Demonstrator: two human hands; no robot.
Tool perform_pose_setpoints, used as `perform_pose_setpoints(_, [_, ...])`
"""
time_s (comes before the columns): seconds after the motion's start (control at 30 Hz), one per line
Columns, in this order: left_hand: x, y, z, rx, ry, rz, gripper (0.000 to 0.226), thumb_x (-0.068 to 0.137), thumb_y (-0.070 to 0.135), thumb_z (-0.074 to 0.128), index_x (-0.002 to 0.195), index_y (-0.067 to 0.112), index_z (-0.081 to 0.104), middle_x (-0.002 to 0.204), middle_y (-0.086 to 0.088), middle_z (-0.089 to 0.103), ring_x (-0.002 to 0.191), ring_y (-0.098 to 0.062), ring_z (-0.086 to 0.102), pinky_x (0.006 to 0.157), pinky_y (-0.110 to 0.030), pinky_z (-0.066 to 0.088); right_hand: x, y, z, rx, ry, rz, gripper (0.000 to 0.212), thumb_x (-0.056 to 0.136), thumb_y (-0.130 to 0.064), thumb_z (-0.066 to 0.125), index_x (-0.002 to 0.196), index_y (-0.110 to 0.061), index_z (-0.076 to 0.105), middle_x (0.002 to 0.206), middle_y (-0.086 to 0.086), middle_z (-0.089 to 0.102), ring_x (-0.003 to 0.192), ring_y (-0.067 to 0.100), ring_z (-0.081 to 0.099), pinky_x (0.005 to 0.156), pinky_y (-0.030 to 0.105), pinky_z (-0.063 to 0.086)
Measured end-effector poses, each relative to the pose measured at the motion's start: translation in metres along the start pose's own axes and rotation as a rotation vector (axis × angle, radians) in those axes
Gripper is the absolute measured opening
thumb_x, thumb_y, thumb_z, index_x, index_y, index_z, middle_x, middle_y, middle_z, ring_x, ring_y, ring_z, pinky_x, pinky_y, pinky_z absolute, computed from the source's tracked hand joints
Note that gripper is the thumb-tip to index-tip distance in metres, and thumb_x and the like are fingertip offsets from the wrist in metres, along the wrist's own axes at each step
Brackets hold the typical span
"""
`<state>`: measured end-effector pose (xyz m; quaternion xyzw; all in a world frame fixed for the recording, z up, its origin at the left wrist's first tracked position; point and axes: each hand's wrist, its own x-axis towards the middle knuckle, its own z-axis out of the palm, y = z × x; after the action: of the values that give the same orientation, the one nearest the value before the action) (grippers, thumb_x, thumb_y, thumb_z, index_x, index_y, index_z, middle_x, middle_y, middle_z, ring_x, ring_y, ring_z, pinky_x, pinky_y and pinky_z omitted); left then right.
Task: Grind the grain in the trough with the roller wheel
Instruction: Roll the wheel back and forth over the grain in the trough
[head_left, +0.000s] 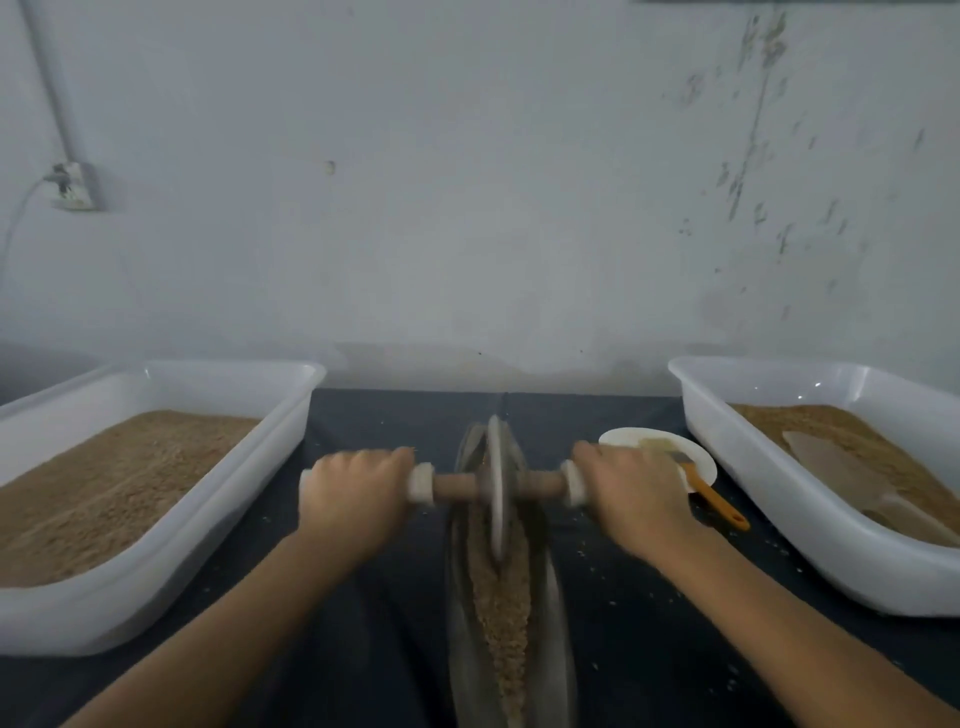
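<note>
Grain (501, 618) fills trough (462, 597) on dark tabletop (374, 623); both hands (353, 488) clamp roller wheel (496, 483) axle.

A trough (511, 623) holds grain (501, 613), a roller wheel (497, 488) standing in it. Left of the trough lies a tub (156, 566); right of it a plate (644, 441), brush (711, 493), then another tub (810, 525).

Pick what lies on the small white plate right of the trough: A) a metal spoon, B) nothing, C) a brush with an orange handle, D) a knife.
C: a brush with an orange handle rests across the small white plate, just beyond the right hand.
</note>
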<state>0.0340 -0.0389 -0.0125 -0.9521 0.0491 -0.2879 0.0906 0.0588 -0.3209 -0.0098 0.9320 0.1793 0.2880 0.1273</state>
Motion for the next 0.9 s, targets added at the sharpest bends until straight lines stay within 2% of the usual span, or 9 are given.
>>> perform_pose_setpoints(0.13, [0.037, 0.002, 0.012, -0.001, -0.005, -0.044, 0.022, 0.088, 0.043, 0.054, 0.076, 0.029, 0.043, 0.075, 0.008, 0.061, 0.067, -0.017, 0.06, 0.055, -0.029, 0.033, 0.035, -0.001, 0.009, 0.03, 0.004, 0.089, 0.03, 0.074, -0.033, 0.075, 0.088, -0.026, 0.049, 0.079, -0.005, 0.065, 0.061, 0.017, 0.056, 0.054, 0.028, 0.027])
perform_pose_setpoints(0.27, [-0.006, 0.007, -0.019, 0.017, -0.001, 0.046, 0.033, 0.078, 0.043, 0.07, 0.074, 0.031, 0.039, 0.067, 0.013, 0.05, 0.057, -0.009, 0.045, 0.054, -0.025, 0.028, -0.018, -0.001, -0.006, 0.186, -0.116, 0.076, 0.031, 0.076, -0.037, 0.07, 0.084, -0.032, 0.04, 0.081, -0.007, 0.061, 0.067, 0.013, 0.057, 0.054, 0.03, 0.039])
perform_pose_setpoints(0.37, [-0.06, 0.008, -0.056, -0.1, 0.112, 0.227, 0.049, 0.043, 0.03, 0.091, 0.061, 0.028, 0.046, 0.052, 0.012, 0.046, 0.042, -0.011, 0.045, 0.051, -0.023, 0.022, -0.074, 0.0, -0.04, 0.218, -0.031, -0.035, 0.05, 0.046, -0.037, 0.084, 0.072, -0.035, 0.041, 0.06, -0.01, 0.052, 0.049, 0.01, 0.051, 0.041, 0.03, 0.042])
perform_pose_setpoints(0.43, [-0.083, 0.005, -0.072, -0.128, 0.148, 0.257, 0.052, 0.036, 0.026, 0.092, 0.059, 0.027, 0.046, 0.049, 0.011, 0.043, 0.039, -0.011, 0.043, 0.051, -0.022, 0.017, -0.092, 0.002, -0.061, 0.207, 0.07, -0.095, 0.058, 0.023, -0.034, 0.086, 0.066, -0.033, 0.047, 0.051, -0.01, 0.046, 0.04, 0.008, 0.044, 0.035, 0.023, 0.033])
perform_pose_setpoints(0.5, [-0.088, 0.001, -0.073, -0.129, 0.094, 0.237, 0.053, 0.034, 0.026, 0.092, 0.059, 0.028, 0.045, 0.048, 0.011, 0.042, 0.039, -0.009, 0.036, 0.05, -0.019, 0.009, -0.094, 0.001, -0.066, 0.212, 0.061, -0.098, 0.059, 0.019, -0.029, 0.087, 0.063, -0.03, 0.048, 0.048, -0.01, 0.044, 0.036, 0.009, 0.041, 0.035, 0.023, 0.027])
perform_pose_setpoints(0.6, [-0.064, -0.001, -0.042, -0.1, -0.001, 0.211, 0.048, 0.039, 0.031, 0.09, 0.06, 0.028, 0.047, 0.049, 0.011, 0.047, 0.039, -0.009, 0.039, 0.04, -0.017, 0.018, -0.067, -0.007, -0.048, 0.148, -0.023, -0.093, 0.052, 0.033, -0.025, 0.088, 0.068, -0.025, 0.05, 0.054, -0.006, 0.051, 0.04, 0.013, 0.047, 0.036, 0.026, 0.033])
perform_pose_setpoints(0.7, [-0.012, -0.002, 0.0, -0.036, 0.023, 0.078, 0.033, 0.073, 0.042, 0.073, 0.067, 0.027, 0.045, 0.06, 0.008, 0.055, 0.051, -0.016, 0.054, 0.046, -0.027, 0.038, -0.01, -0.005, -0.018, 0.029, -0.1, -0.026, 0.033, 0.072, -0.029, 0.074, 0.093, -0.026, 0.049, 0.081, -0.004, 0.064, 0.061, 0.015, 0.054, 0.05, 0.028, 0.033])
perform_pose_setpoints(0.77, [0.02, -0.004, 0.016, -0.019, 0.007, -0.015, 0.027, 0.086, 0.048, 0.057, 0.073, 0.029, 0.042, 0.063, 0.009, 0.049, 0.055, -0.016, 0.048, 0.051, -0.028, 0.033, 0.024, -0.003, -0.007, 0.007, -0.068, 0.014, 0.028, 0.077, -0.028, 0.07, 0.095, -0.024, 0.049, 0.085, -0.002, 0.065, 0.068, 0.019, 0.059, 0.055, 0.03, 0.03])
perform_pose_setpoints(0.9, [0.028, -0.001, 0.017, -0.024, -0.036, -0.04, 0.024, 0.087, 0.046, 0.055, 0.076, 0.031, 0.04, 0.061, 0.012, 0.041, 0.051, -0.01, 0.039, 0.049, -0.027, 0.024, 0.033, -0.007, -0.002, -0.038, -0.068, 0.044, 0.029, 0.076, -0.027, 0.071, 0.094, -0.024, 0.049, 0.085, -0.002, 0.066, 0.067, 0.02, 0.06, 0.054, 0.03, 0.03])
